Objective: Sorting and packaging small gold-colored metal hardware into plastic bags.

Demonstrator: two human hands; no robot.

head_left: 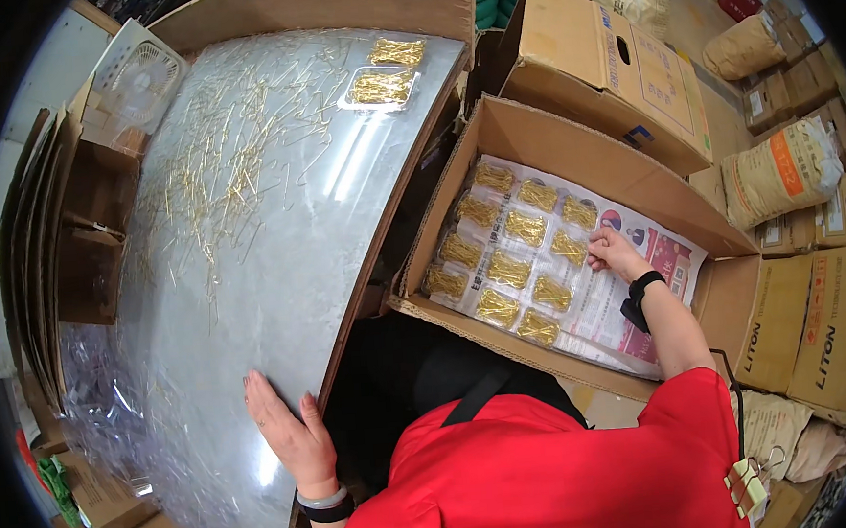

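My left hand (293, 435) lies flat on the grey metal tabletop (298, 302) near its edge, fingers stretched out and holding nothing. Inside the open cardboard box (622, 167) on the right, my right hand (617, 253) has its fingers closed at the edge of a small clear plastic tray (570, 246) of gold wire pieces. Several similar filled trays (509, 269) stand in rows beside it, over printed paper (674, 271). At the table's far end are another filled tray (380, 87) and a gold bundle (396, 52).
Loose gold wire pieces (225, 165) spread over the table's far left part. A white basket (140, 78) stands at the far left corner. Clear plastic trays (109, 404) pile up along the left. A closed carton (605, 65) sits behind the open box, with sacks (780, 172) farther right.
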